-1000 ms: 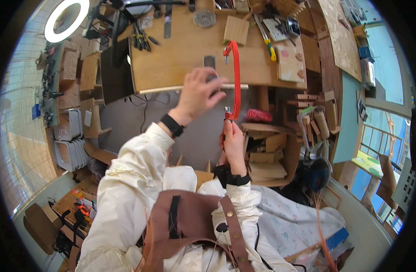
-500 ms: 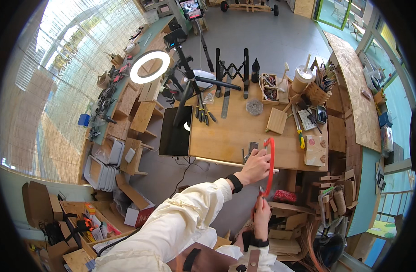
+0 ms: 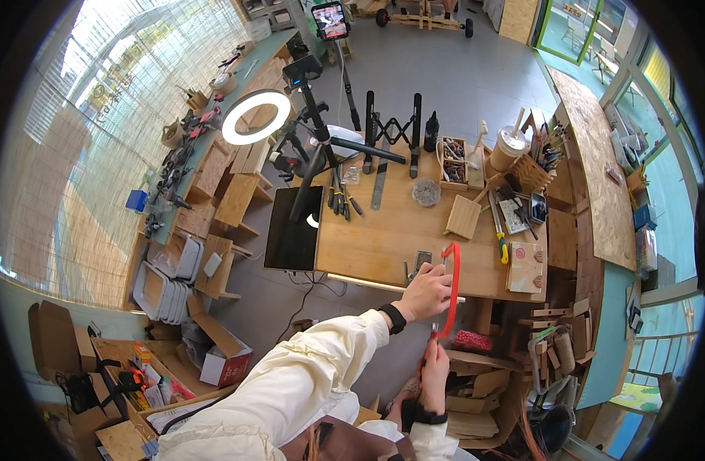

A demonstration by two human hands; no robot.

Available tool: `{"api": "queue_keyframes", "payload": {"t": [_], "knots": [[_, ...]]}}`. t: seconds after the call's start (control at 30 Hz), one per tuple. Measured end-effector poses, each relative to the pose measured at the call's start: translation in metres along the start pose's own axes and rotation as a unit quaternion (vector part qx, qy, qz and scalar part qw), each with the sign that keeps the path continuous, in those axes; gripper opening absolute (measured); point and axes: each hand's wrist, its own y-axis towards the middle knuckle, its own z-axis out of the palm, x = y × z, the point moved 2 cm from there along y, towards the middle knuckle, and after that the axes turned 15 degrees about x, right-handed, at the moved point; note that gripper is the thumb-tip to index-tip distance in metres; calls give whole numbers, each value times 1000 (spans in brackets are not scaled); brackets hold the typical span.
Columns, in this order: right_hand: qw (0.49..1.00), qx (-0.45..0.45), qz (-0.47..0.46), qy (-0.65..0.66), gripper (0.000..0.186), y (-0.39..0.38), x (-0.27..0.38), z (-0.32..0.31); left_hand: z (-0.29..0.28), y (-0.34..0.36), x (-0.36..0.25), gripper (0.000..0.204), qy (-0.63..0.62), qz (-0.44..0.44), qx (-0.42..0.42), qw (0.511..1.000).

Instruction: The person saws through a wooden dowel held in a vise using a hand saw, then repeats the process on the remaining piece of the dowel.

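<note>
The saw (image 3: 455,288) could nick the left hand (image 3: 425,293) (whose grip I cannot tell) if the right hand (image 3: 435,375), clamped on it, slips.

Red bow-shaped saw (image 3: 455,284), near end in the right hand (image 3: 435,373); slender pale strip (image 3: 368,283), along the table (image 3: 375,242) edge

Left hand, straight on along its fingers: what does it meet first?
Probably the red-framed coping saw, its frame just right of the left hand in the image. Depth is unclear; they may already touch.
</note>
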Motion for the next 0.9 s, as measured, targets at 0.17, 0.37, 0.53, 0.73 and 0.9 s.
{"api": "queue_keyframes", "payload": {"t": [0.17, 0.37, 0.53, 0.73, 0.9], "knots": [[998, 37, -20, 50, 39, 4, -11, -5, 3, -2, -1, 13, 10, 8, -8, 1000], [999, 31, -24, 35, 36, 10, 3, 1, 4, -1, 0, 15, 7, 25, 8, 1000], [1000, 25, 6, 1, 35, -6, -14, -4, 3, -6, 2, 17, 4, 26, -14, 1000], [999, 25, -24, 1, 40, 14, 24, 5, 1, -2, -2, 16, 11, 18, 1, 1000], [999, -19, -14, -37, 43, -13, -18, -3, 7, -4, 1, 15, 23, 17, -1, 1000]]}}
